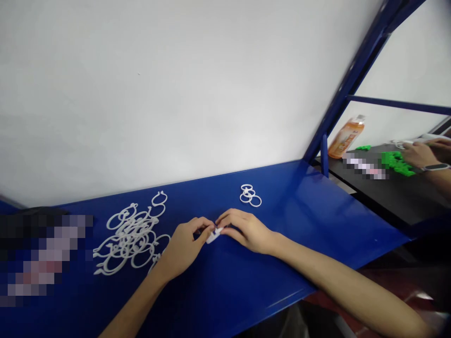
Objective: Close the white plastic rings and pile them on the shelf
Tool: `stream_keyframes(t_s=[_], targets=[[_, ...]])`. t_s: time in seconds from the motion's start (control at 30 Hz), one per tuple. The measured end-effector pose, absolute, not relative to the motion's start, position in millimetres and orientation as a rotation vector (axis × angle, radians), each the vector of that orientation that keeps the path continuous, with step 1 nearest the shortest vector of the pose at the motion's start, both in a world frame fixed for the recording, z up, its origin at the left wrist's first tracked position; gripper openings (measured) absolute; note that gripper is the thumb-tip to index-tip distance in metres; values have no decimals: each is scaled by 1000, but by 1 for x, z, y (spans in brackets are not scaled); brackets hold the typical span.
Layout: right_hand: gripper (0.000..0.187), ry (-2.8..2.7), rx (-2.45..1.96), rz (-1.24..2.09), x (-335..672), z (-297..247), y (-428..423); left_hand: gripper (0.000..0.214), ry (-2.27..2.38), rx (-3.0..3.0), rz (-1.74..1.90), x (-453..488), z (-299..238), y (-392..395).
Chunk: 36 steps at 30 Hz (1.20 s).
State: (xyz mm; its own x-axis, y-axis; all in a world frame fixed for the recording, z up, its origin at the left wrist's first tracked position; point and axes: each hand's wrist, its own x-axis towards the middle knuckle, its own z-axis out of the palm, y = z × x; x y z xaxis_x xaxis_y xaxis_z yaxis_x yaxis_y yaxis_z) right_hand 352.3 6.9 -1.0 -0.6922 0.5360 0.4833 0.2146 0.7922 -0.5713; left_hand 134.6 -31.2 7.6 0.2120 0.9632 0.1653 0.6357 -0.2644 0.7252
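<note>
Between the fingertips of both hands is a small white plastic piece [213, 236]; its exact shape is mostly hidden by the fingers. My left hand [186, 244] pinches its left side with thumb and fingers. From the right, my right hand [248, 230] pinches the other side, the thumb below and the fingers curled over. A heap of white plastic rings [136, 239] with small pointed tabs lies left of my left hand, partly behind its wrist. Beyond my right hand rests a small group of white rings [251, 196], overlapping one another.
The blue tabletop [275, 277] meets a white wall at the back. A blue metal frame [352, 89] rises at the right. Past it, a black table [373, 192] carries an orange bottle [347, 137], green pieces [398, 163] and a co-worker's hands [421, 154]. A dark item [35, 216] lies far left.
</note>
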Motion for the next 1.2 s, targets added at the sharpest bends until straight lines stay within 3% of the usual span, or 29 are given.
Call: stream_keyframes(t_s=[0.2,0.4,0.63,0.83,1.2], targets=[[13,-2193,-805,663,355,-6,13,27,1430,2028,1056,133,2,-32],[18,-2355,-615,606,354,-9,11,11,1366,2142,1107,135,-8,-31],[26,-2461,-511,520,354,-6,2,24,1207,2360,1171,137,-5,-31],[21,-2404,-554,513,348,-5,-1,20,1184,2426,1281,138,-6,-33],[31,-2620,-404,43,355,-12,4,25,1164,2341,963,138,-3,-31]])
